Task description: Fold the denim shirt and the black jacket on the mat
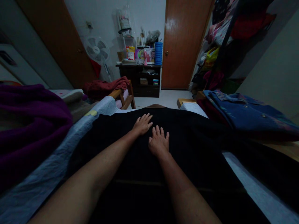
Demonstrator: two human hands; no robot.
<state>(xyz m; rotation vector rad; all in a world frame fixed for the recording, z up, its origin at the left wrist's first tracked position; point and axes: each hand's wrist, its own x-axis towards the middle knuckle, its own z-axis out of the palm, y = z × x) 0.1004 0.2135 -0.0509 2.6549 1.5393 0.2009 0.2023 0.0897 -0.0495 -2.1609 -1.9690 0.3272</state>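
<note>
The packets and pictures on the dark cabinet [140,90] are too small and dim for any lettering to be read.

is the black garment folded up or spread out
Spread out: the black garment lies broad and mostly flat across the pale blue cover, one sleeve stretched to the right, with both hands flat on it.

support: some flat surface under a pale blue crinkly cloth [59,160], can't see what's underneath tbh | on it: big black long-sleeved fabric garment [189,152], spread out wide, covers most of the middle | pale cloth showing along the left plus a strip at right
</note>
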